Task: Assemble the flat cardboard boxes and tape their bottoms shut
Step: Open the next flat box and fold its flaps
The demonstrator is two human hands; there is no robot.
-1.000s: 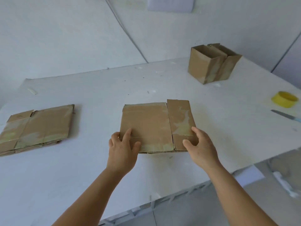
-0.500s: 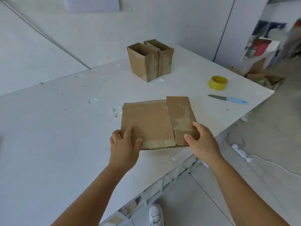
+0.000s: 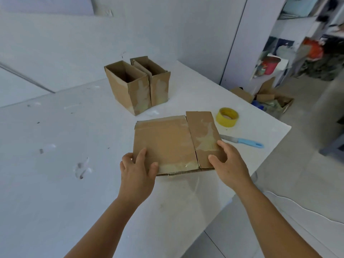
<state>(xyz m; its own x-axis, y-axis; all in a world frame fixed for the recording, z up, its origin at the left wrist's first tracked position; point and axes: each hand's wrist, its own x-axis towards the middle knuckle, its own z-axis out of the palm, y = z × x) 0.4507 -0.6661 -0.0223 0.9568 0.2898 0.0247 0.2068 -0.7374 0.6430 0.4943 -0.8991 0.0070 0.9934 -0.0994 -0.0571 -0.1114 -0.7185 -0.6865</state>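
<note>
Head view: both hands (image 3: 181, 169) gripping flat, tape-scarred cardboard (image 3: 173, 142).

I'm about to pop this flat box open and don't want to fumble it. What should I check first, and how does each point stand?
1. Both hands on the flat box: ok, left hand grips the near left corner, right hand the near right.
2. Box still flattened: ok.
3. Yellow tape roll within reach: ok, just beyond the box on the right.
4. Knife clear of the hands: ok, lying apart to the right.
5. Old tape residue won't hold the panels together: cannot tell.
6. Finished boxes out of the way: ok.
</note>
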